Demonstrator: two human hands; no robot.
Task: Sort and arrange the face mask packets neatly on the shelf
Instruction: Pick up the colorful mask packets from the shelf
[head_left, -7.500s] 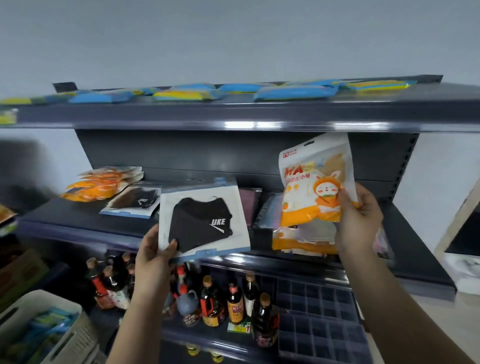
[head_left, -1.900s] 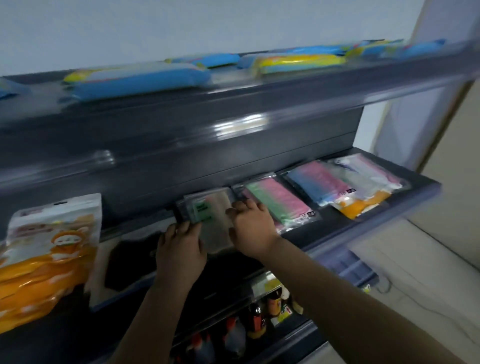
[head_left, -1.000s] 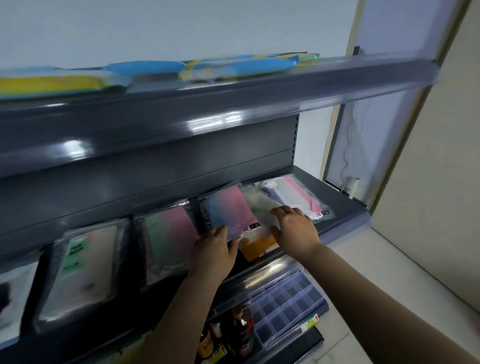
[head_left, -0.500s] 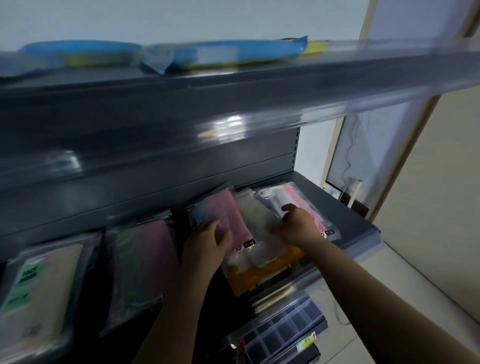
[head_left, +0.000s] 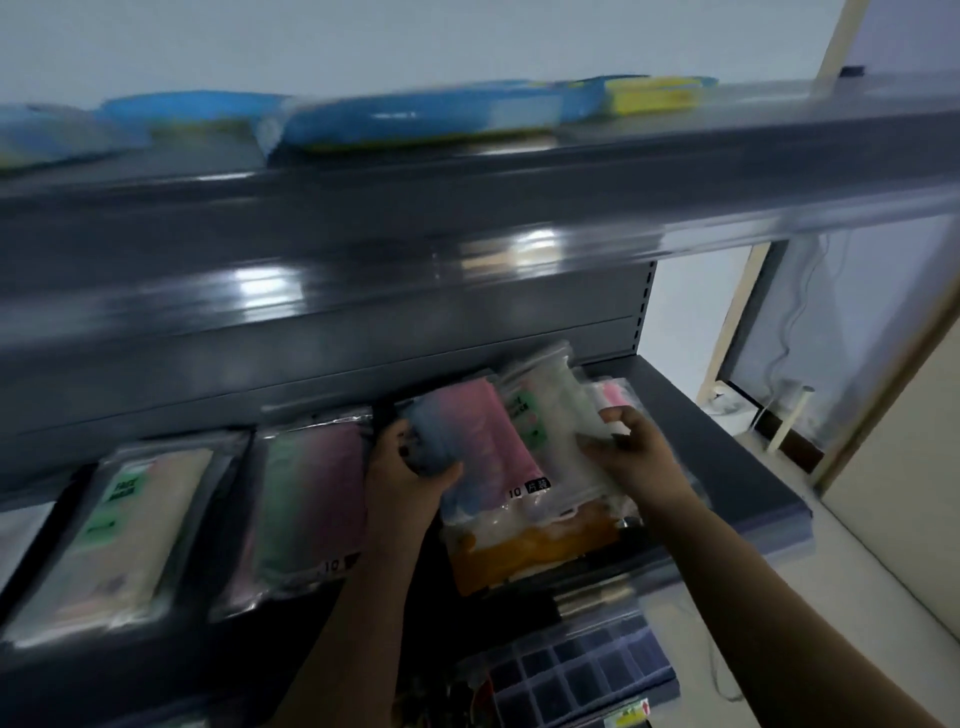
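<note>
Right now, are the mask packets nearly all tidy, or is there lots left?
Part done. On the left, the beige packet and the green-pink packet lie flat, side by side. In hand: the left hand grips a blue-pink packet, and the right hand pinches a clear whitish packet. Left: the overlapping pile under them, including the orange packet, needs sorting.
</note>
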